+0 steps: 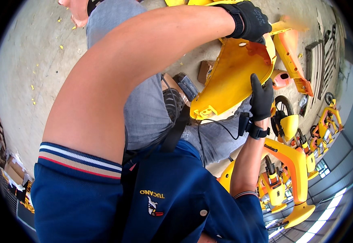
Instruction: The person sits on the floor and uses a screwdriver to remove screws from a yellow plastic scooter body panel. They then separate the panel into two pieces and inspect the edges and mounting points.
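Note:
A curved yellow plastic panel (229,77), like a vehicle body shell, hangs tilted in front of my knees with its hollow side showing. At its upper end my left hand (251,22), in a black glove, is closed, the fingers curled down against the rim. What sits between those fingertips is hidden. My right hand (261,97), also gloved in black, grips the panel's right edge. Its thumb points up along the inner side, and the other fingers are partly hidden at the outside.
Yellow-orange body parts (292,60) lie on the concrete floor beyond my right hand. A small brown box (205,71) and a dark case (186,86) are by my foot. At right stand several yellow two-wheeler frames (298,170) and a slatted pallet (320,60). A cable (221,123) crosses my lap.

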`<action>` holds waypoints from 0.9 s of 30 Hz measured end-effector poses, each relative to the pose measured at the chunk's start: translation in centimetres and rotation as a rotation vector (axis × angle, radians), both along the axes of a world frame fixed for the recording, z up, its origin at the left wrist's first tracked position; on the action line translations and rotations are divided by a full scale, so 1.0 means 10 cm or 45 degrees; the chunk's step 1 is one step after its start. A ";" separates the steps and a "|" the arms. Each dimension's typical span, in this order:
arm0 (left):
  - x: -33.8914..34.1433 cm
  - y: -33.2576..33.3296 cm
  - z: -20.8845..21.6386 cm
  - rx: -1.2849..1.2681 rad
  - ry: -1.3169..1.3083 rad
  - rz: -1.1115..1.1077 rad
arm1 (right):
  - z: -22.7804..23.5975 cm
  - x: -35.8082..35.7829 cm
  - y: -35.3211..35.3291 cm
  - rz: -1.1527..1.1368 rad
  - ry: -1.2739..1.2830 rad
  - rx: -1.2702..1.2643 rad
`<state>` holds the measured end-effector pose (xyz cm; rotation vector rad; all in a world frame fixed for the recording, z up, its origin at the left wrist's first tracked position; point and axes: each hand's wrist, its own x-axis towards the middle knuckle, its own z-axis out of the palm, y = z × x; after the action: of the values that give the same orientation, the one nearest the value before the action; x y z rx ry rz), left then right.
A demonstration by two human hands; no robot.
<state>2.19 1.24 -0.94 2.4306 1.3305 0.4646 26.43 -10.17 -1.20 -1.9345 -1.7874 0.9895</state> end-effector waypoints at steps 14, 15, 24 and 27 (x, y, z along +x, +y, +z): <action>0.12 0.07 0.09 -0.080 0.019 -0.020 | 0.08 0.16 0.46 0.018 -0.181 -0.086; 0.17 0.08 0.02 -0.044 -0.015 -0.018 | 0.11 0.17 0.47 0.013 -0.247 -0.131; 0.40 0.14 -0.13 -0.103 0.003 -0.094 | -0.01 0.30 0.51 0.173 -0.214 0.082; 0.44 0.15 -0.17 -0.027 0.012 -0.093 | 0.00 0.30 0.55 0.175 -0.329 -0.009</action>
<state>6.55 2.76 -2.67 2.4575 1.2390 0.4183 29.41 -4.70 -1.18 -2.0446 -2.0846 0.8175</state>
